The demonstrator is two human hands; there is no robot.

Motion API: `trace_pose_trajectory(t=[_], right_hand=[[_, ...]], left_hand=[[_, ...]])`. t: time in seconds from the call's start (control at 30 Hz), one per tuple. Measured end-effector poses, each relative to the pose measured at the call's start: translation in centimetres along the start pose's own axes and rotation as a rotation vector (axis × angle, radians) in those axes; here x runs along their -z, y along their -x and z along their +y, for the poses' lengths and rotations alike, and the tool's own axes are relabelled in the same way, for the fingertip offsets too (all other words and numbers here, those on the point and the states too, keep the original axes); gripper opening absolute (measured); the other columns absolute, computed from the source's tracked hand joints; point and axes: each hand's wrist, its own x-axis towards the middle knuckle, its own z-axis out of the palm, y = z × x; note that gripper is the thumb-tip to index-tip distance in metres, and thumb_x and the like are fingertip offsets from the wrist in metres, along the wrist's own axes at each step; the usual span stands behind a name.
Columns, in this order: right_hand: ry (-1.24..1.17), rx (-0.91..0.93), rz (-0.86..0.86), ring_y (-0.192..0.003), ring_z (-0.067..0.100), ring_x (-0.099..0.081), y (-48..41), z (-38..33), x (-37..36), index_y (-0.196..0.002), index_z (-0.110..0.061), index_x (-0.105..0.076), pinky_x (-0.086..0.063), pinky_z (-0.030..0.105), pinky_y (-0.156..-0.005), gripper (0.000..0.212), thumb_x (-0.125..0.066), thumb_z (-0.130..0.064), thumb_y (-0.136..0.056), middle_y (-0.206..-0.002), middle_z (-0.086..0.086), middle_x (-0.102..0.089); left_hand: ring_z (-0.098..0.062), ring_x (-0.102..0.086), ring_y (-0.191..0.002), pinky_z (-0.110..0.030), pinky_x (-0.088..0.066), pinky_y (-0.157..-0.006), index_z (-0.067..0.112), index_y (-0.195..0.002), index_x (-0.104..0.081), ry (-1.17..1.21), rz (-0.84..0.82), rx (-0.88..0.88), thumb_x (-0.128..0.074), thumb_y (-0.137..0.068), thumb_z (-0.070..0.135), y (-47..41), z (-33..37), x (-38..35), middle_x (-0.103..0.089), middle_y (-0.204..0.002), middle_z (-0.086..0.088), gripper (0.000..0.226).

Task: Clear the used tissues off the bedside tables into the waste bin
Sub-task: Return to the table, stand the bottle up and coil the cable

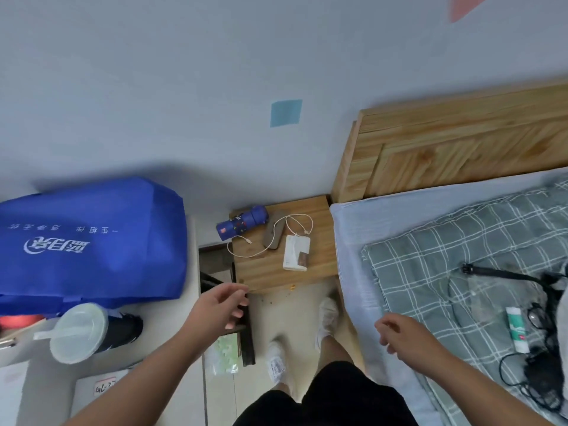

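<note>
**A:** So which step are you on here?

**B:** Nearest first. Your left hand (226, 305) hangs by the table (270, 272) corner, fingers loosely curled, holding nothing. Your right hand (399, 333) floats over the bed (430, 241) edge, same deal: relaxed and empty.

**A:** And the tissue?

**B:** Can't spot one, tbh. There's a green packet (226, 353) on the floor by your left forearm, too blurry to call. Further out, the table carries a white box (295, 252), a cable (295, 218) and a blue flask (241, 222) at the back. Nothing crumpled among them that I can make out. No bin in view either.

**A:** So what's next?

**B:** My guess is you're at the checking step, with no pickup started. This table looks clear of tissues, so the next move calls for turning to find the other table and the bin. Both your hands are free for a light pinch once a tissue turns up.
</note>
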Motion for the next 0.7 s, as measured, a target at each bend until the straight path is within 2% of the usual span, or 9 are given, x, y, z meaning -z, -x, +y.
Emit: trace_pose_trajectory(t=[0.13, 0.27, 0.33, 0.4, 0.47, 0.53, 0.63, 0.7], right_hand=[[0.037, 0.008, -0.057, -0.075, 0.020, -0.074, -5.7, -1.4, 1.9, -0.086, -0.026, -0.070, -0.057, 0.037, -0.066, 0.021, -0.057, -0.030, -0.102, -0.082, -0.002, -0.076], [0.086, 0.070, -0.114, -0.080, 0.022, -0.074, -11.4, -5.1, 4.6, -0.088, -0.031, -0.070, -0.060, 0.043, -0.077, 0.021, -0.054, -0.034, -0.100, -0.085, -0.003, -0.075], [0.117, 0.108, -0.129, -0.080, 0.018, -0.073, -14.3, -7.0, 5.6, -0.086, -0.032, -0.069, -0.058, 0.040, -0.077, 0.022, -0.053, -0.035, -0.100, -0.085, -0.006, -0.075], [0.129, 0.120, -0.137, -0.079, 0.021, -0.074, -16.9, -8.5, 6.2, -0.083, -0.031, -0.069, -0.058, 0.041, -0.076, 0.023, -0.053, -0.032, -0.099, -0.083, -0.005, -0.075], [0.130, 0.118, -0.143, -0.080, 0.023, -0.073, -19.6, -9.6, 6.1, -0.084, -0.030, -0.070, -0.058, 0.042, -0.075, 0.023, -0.053, -0.030, -0.100, -0.082, -0.005, -0.075], [0.117, 0.122, -0.125, -0.080, 0.017, -0.071, -22.1, -10.4, 5.2, -0.086, -0.034, -0.070, -0.053, 0.033, -0.067, 0.022, -0.053, -0.029, -0.101, -0.083, -0.008, -0.074], [0.091, 0.106, -0.117, -0.078, 0.012, -0.066, -26.5, -10.6, 2.0, -0.087, -0.039, -0.068, -0.041, 0.024, -0.059, 0.023, -0.052, -0.029, -0.102, -0.086, -0.010, -0.073], [0.084, 0.093, -0.107, -0.086, 0.015, -0.067, -29.0, -10.3, -0.7, -0.091, -0.036, -0.068, -0.043, 0.024, -0.064, 0.021, -0.052, -0.028, -0.101, -0.088, -0.013, -0.071]], left_hand=[[-0.017, -0.069, -0.080, -0.027, -0.058, -0.066, 0.026, -0.112, -0.077, -0.012, 0.016, 0.035, -0.061, -0.107, 0.022, -3.7, 2.3, -1.5, -0.079, -0.098, -0.004, 0.018], [-0.013, -0.071, -0.077, -0.025, -0.057, -0.065, 0.032, -0.108, -0.078, -0.067, 0.037, 0.060, -0.063, -0.105, 0.024, -6.9, 3.8, -3.2, -0.080, -0.093, 0.001, 0.017], [-0.007, -0.073, -0.079, -0.023, -0.057, -0.068, 0.040, -0.105, -0.077, -0.154, 0.019, 0.043, -0.065, -0.104, 0.032, -8.7, 4.0, -4.1, -0.080, -0.094, 0.005, 0.015], [-0.002, -0.073, -0.083, -0.028, -0.058, -0.078, 0.042, -0.108, -0.076, -0.208, -0.010, 0.045, -0.065, -0.103, 0.038, -10.4, 4.2, -4.9, -0.080, -0.096, 0.009, 0.013], [-0.006, -0.074, -0.095, -0.037, -0.060, -0.092, 0.038, -0.115, -0.076, -0.218, -0.019, 0.072, -0.064, -0.103, 0.040, -12.6, 3.9, -6.0, -0.079, -0.103, 0.009, 0.018], [-0.011, -0.072, -0.106, -0.042, -0.059, -0.100, 0.034, -0.121, -0.076, -0.214, -0.005, 0.099, -0.063, -0.103, 0.040, -15.1, 3.6, -6.9, -0.078, -0.111, 0.010, 0.023], [-0.010, -0.070, -0.107, -0.039, -0.058, -0.097, 0.034, -0.124, -0.074, -0.264, 0.036, 0.068, -0.060, -0.105, 0.041, -20.4, 2.1, -8.3, -0.076, -0.113, 0.012, 0.025], [-0.011, -0.069, -0.101, -0.037, -0.058, -0.091, 0.032, -0.126, -0.073, -0.285, 0.082, 0.054, -0.059, -0.106, 0.039, -24.0, 1.4, -9.1, -0.075, -0.112, 0.012, 0.025]])
